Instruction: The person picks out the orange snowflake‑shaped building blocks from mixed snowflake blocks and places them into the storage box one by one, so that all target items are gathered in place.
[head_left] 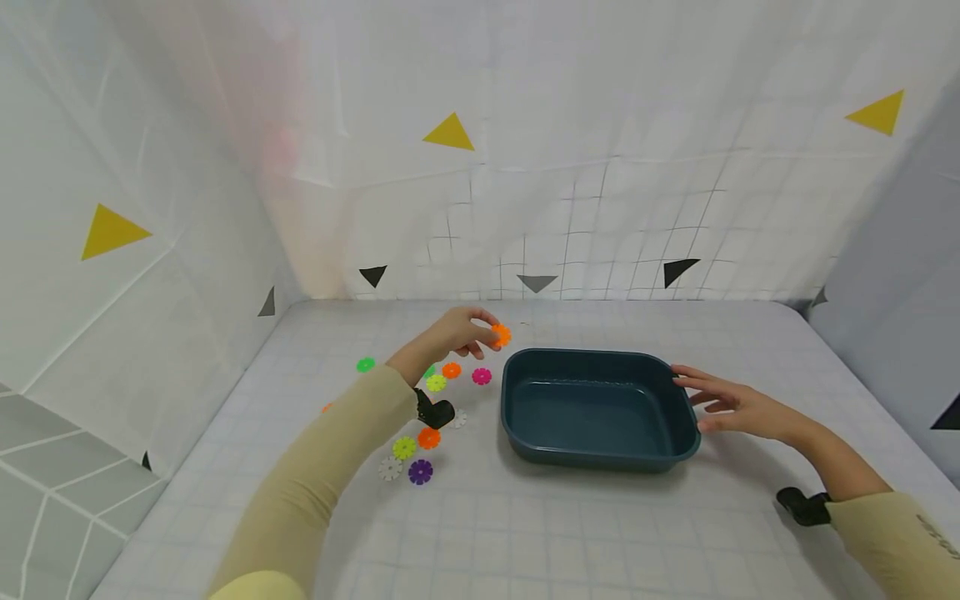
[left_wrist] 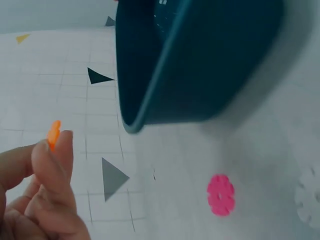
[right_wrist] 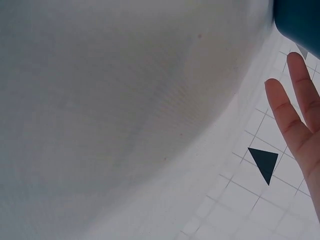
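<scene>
An orange disc is pinched between the thumb and fingertips of the left hand and is held above the table, just left of the far left corner of the bin. In the left wrist view, the disc is seen edge-on at the fingertips, with the bin close ahead. The right hand is laid against the bin's right rim with fingers straight and relaxed; nothing is gripped by it.

The step in hand is judged to be the transfer of a picked disc toward the bin, which appears empty. For the next move, the disc must be carried rightward over the rim and released only once it is clear of the wall. The bin is best kept steadied by the right hand.

Further discs remain on the table to the left of the bin: a pink disc, a green disc and a purple disc among them.
</scene>
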